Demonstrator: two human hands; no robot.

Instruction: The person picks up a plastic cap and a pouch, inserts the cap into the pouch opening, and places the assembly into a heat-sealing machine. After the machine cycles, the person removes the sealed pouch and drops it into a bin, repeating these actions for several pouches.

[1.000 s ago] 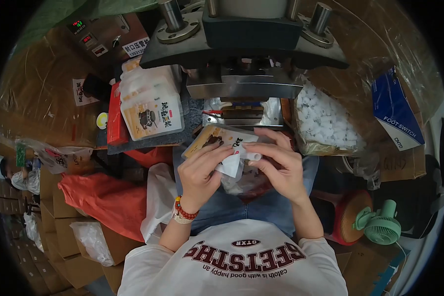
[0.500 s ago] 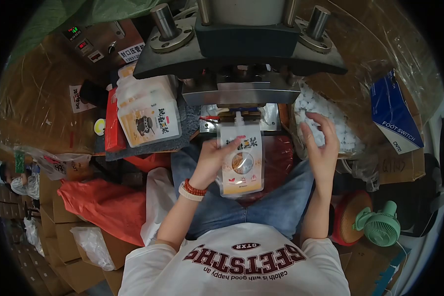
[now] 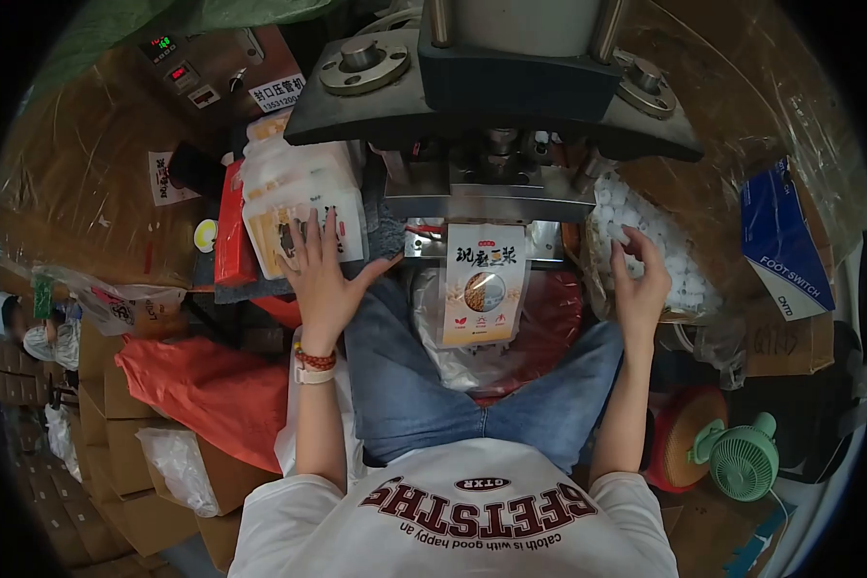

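Note:
My left hand (image 3: pixel 325 279) is spread open over a stack of printed spout pouches (image 3: pixel 352 226), its fingertips at the top pouch. A single printed pouch (image 3: pixel 485 294) hangs upright from the front of the press (image 3: pixel 496 197); its top edge is under the jaw and neither hand is on it. My right hand (image 3: pixel 643 284) is beside a bag of small white plastic pieces (image 3: pixel 660 236). Its thumb and index finger close around a small white plastic piece (image 3: pixel 617 234), partly hidden by the fingertips.
A red box (image 3: pixel 234 226) stands left of the stack. The control box (image 3: pixel 217 72) is behind it. A foot switch box (image 3: pixel 788 246) and a green fan (image 3: pixel 745 458) are on the right. A clear plastic bag (image 3: pixel 433 332) and red plastic lie by the knees.
My left hand has let go of the pouch at the press and moved left to the stack, fingers spreading. The view has shifted slightly. My right hand stays by the white pieces.

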